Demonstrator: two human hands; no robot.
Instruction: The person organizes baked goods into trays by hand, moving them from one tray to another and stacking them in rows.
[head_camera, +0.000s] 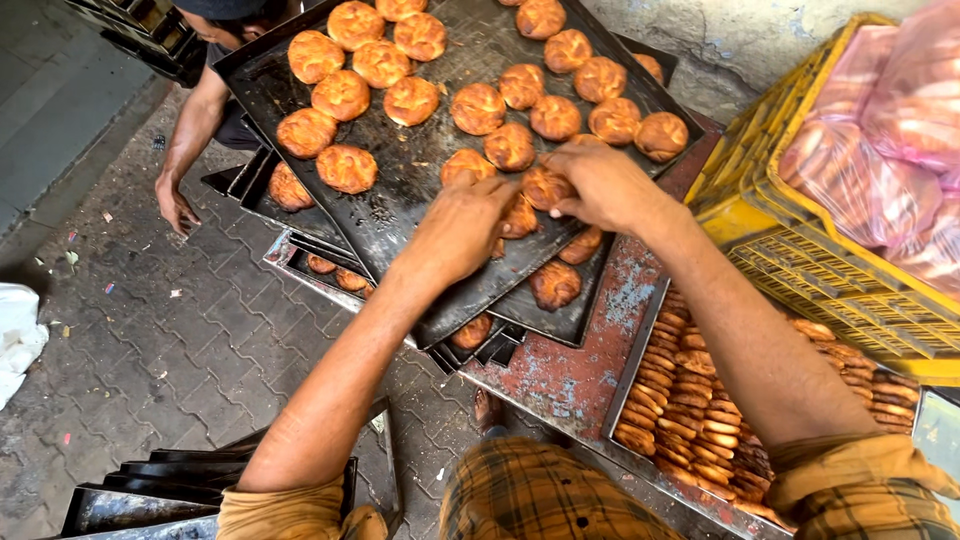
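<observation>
Black baking tray: holds round golden buns. Right hand: fingers pinched on a bun at the tray's near edge. Left hand: fingers curled over adjacent bun, grip unclear. Stacked buns in metal tray beside yellow crate.

both arms outstretched, left hand and right hand seemingly pinching

Left hand and right hand both grip golden baked buns at the near edge of a dark baking tray stacked on other trays, with a pan of packed biscuits and a yellow crate to the right.
</observation>
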